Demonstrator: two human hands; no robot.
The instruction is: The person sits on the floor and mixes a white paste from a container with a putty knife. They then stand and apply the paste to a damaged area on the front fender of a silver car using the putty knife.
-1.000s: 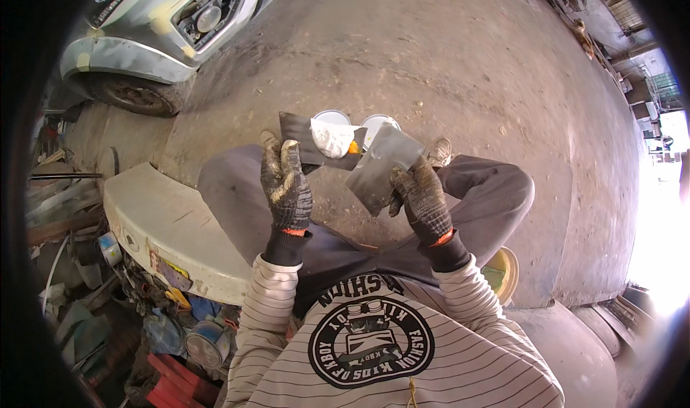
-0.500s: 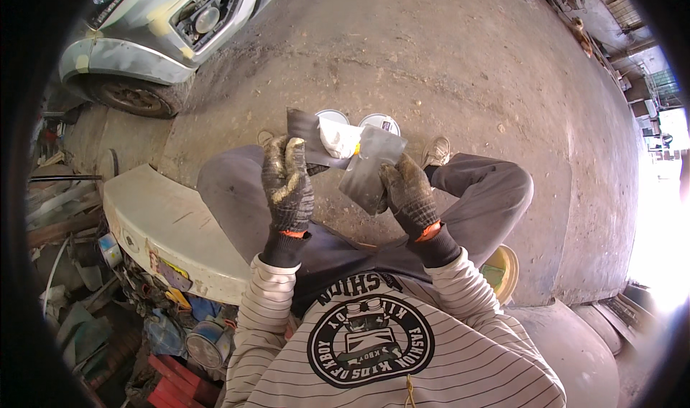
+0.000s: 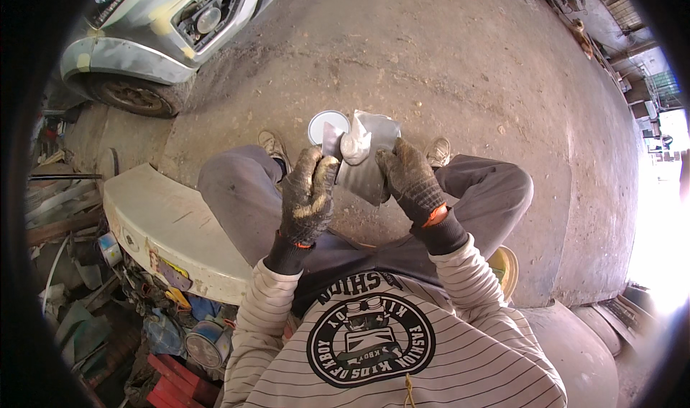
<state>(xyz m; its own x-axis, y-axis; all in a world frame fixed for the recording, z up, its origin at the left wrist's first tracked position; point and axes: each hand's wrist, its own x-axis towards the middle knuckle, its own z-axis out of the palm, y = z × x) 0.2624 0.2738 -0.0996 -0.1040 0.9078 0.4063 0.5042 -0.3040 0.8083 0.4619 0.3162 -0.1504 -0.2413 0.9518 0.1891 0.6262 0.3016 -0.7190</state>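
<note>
My left hand (image 3: 307,192), in a stained dark knit glove, grips a dark flat scraper plate (image 3: 330,141), which is tipped up. My right hand (image 3: 410,178), gloved the same way, is closed on a grey flat plate (image 3: 374,179) held beside it. A lump of white paste (image 3: 355,146) is between the two plates, lying over the grey one. Behind them on the floor stands a round white-topped can (image 3: 323,123); whatever is behind the grey plate is hidden.
My legs are bent either side. A vehicle with patched bodywork (image 3: 129,56) is at upper left. A pale curved panel (image 3: 172,228) lies left above piled scrap and cans (image 3: 201,343). A yellow bucket (image 3: 507,271) sits by my right hip; clutter lines the right wall.
My left hand has moved rightward, bringing its plate toward the grey one, which is now higher and more upright. The white paste has shifted right onto the grey plate, covering the second can.
</note>
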